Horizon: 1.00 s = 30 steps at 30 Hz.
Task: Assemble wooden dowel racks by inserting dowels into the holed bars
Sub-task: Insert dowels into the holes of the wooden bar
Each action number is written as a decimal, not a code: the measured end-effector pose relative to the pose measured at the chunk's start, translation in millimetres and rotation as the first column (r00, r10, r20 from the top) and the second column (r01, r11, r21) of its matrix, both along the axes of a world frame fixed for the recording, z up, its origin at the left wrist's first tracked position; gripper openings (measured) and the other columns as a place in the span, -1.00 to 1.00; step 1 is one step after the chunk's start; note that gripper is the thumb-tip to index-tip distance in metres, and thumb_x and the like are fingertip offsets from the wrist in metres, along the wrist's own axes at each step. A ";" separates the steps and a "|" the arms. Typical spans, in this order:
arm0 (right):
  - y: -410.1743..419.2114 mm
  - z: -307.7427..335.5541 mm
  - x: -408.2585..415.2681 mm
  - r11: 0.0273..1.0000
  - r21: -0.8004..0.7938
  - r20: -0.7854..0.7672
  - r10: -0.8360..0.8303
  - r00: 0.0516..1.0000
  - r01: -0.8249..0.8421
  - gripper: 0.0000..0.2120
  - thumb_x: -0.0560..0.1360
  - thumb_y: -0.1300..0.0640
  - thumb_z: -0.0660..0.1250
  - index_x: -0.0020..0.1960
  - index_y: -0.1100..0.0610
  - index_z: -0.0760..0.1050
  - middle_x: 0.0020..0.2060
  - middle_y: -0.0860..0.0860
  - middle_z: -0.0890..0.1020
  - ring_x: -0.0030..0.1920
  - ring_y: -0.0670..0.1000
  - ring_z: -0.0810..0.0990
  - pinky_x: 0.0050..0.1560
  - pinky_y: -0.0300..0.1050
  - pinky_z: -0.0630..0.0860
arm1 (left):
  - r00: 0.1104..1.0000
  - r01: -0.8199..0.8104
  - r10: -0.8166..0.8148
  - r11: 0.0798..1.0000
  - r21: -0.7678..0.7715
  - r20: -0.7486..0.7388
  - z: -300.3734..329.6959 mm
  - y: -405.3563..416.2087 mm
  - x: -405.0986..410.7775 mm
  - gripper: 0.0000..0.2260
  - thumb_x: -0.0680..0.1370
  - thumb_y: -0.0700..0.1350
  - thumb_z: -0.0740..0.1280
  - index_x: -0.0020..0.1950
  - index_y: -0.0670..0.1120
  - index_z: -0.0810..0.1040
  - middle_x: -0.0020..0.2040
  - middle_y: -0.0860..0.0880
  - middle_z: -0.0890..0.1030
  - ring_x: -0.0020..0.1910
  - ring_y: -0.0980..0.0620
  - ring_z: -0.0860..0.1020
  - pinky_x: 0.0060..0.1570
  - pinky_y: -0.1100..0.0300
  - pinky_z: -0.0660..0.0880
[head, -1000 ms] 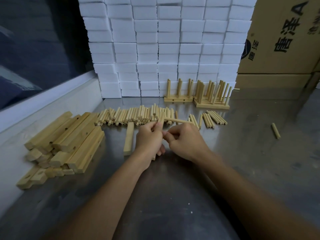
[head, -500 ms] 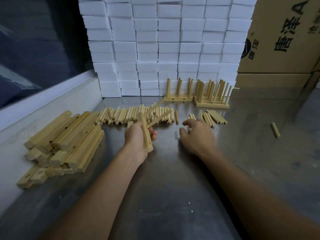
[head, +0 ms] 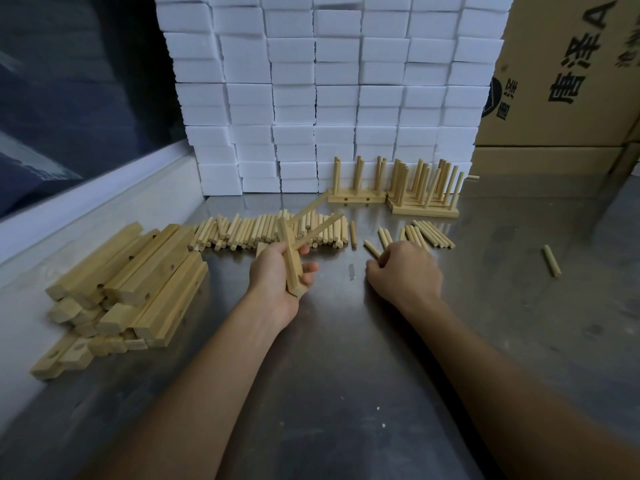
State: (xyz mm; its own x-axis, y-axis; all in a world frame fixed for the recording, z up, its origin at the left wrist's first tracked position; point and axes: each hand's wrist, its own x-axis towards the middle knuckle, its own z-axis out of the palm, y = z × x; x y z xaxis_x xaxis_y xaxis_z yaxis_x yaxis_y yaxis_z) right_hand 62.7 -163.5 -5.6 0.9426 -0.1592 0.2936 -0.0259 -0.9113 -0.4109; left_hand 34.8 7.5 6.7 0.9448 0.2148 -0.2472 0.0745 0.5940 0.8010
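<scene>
In the head view, a holed bar [head: 290, 263] is gripped in the left hand [head: 277, 277] above the metal table [head: 346, 393], with two dowels [head: 313, 221] set in it and slanting up to the right. The right hand [head: 403, 271] is lowered onto the small group of loose dowels [head: 424, 233], its fingers curled; whether one is pinched cannot be told. The long dowel row [head: 256, 230] lies behind, the bar pile [head: 138, 275] at left, and finished racks [head: 394, 188] stand by the white blocks [head: 325, 88].

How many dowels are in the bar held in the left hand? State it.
Two. The bar, gripped by the left hand, has two dowels sticking out toward the far right; its other holes cannot be seen.
</scene>
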 end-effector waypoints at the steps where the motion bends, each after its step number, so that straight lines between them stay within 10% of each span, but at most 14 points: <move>1: -1.7 0.5 0.8 1.000 0.012 -0.006 -0.018 1.000 0.018 -0.78 0.51 -0.04 0.37 -0.14 0.12 0.59 -0.20 0.02 0.62 -0.22 0.03 0.59 -0.15 -0.01 0.63 | 1.000 0.006 -0.006 1.000 0.004 0.003 0.5 -0.6 -0.8 -0.80 0.67 -0.15 0.15 0.11 -0.19 0.53 -0.12 -0.12 0.59 -0.54 0.06 0.51 -0.63 0.33 0.30; 15: 3.6 4.1 1.3 0.978 0.154 -0.101 0.158 0.982 -0.141 -0.83 0.57 0.12 0.23 0.12 0.12 0.50 -0.01 0.08 0.55 -0.07 0.07 0.53 -0.06 -0.01 0.53 | 0.997 0.075 -0.074 0.996 -0.053 0.025 2.5 2.4 -6.2 -0.78 0.62 -0.22 0.10 0.00 -0.28 0.50 -0.40 -0.12 0.57 -0.58 0.07 0.38 -0.70 0.33 0.19; 19: 6.2 3.8 -5.2 0.901 0.378 0.009 0.226 0.974 -0.213 -0.83 0.59 0.11 0.15 0.06 0.09 0.50 -0.24 -0.01 0.55 -0.28 -0.03 0.48 -0.34 -0.12 0.35 | 0.997 0.071 -0.070 0.997 -0.004 0.035 1.5 2.3 -5.3 -0.79 0.67 -0.16 0.12 0.02 -0.23 0.51 -0.39 -0.07 0.54 -0.60 0.09 0.36 -0.71 0.33 0.16; 30: 30.9 7.9 -31.7 0.624 0.537 0.181 0.572 0.800 -0.568 -0.93 0.62 0.07 0.27 -0.02 0.04 0.43 -0.34 0.05 0.56 -0.34 -0.02 0.49 -0.25 -0.03 0.49 | 0.993 0.094 -0.101 0.991 0.096 0.068 0.0 2.3 -5.4 -0.78 0.64 -0.07 0.13 0.05 -0.18 0.48 -0.46 -0.05 0.40 -0.68 0.09 0.25 -0.72 0.34 0.04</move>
